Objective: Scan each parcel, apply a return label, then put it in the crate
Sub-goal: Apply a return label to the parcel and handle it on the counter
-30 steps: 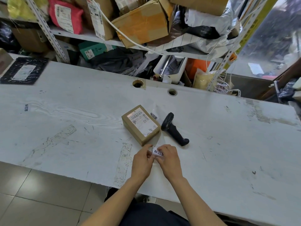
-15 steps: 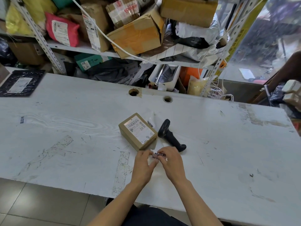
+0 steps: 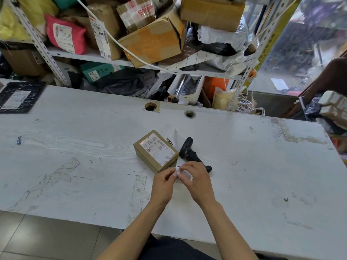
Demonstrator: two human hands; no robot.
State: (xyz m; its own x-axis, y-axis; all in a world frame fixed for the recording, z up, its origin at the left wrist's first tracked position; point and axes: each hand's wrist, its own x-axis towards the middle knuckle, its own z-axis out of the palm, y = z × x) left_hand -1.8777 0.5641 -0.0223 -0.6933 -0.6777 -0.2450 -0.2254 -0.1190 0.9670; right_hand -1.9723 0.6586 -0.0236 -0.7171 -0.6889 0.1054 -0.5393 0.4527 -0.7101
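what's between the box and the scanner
In the head view, a white strip of labels lies on the table between the box and the scanner; part of it is hidden behind the box.

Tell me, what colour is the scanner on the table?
Black. The scanner shows best in the head view, beside the box.

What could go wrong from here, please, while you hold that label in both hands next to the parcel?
1. The small white label is pinched between the left hand and the right hand; it might fold or stick to the fingers as it is handled.
2. The black scanner lies right beside the brown parcel; a hand reaching across could knock it.
3. The parcel's top already bears a shipping label, so the new one may cover its barcode.
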